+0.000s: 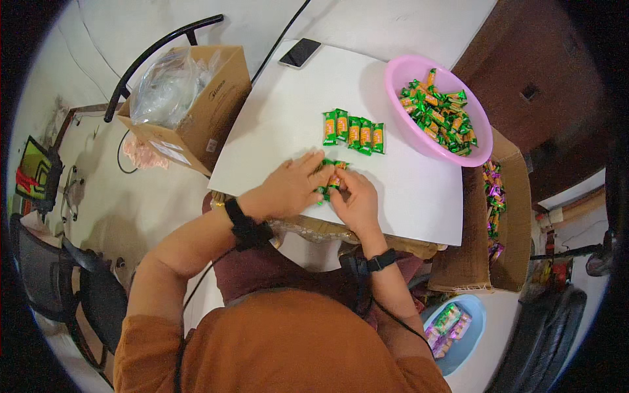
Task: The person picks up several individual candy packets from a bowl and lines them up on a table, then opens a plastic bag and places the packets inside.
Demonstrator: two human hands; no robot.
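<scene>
On the white tabletop sheet point(275, 127), several small green-and-orange wrapped packets point(354, 131) lie side by side in a slightly stepped row. Nearer to me, my left hand point(295, 186) rests over another few packets, its fingers and thumb spread around them and hiding much of them. My right hand point(356, 199) pinches the right-hand packet point(336, 180) of this near group between thumb and fingers. A pink plastic basin point(393, 93) at the right holds a heap of the same packets.
A smartphone point(300, 53) lies at the table's far edge. Left stands a cardboard box point(221, 108) with clear plastic bags. Right of the table, an open cardboard box point(511, 216) contains purple and green packets. A blue basin point(476, 314) below holds bundled packs. Office chairs point(44, 265) stand left.
</scene>
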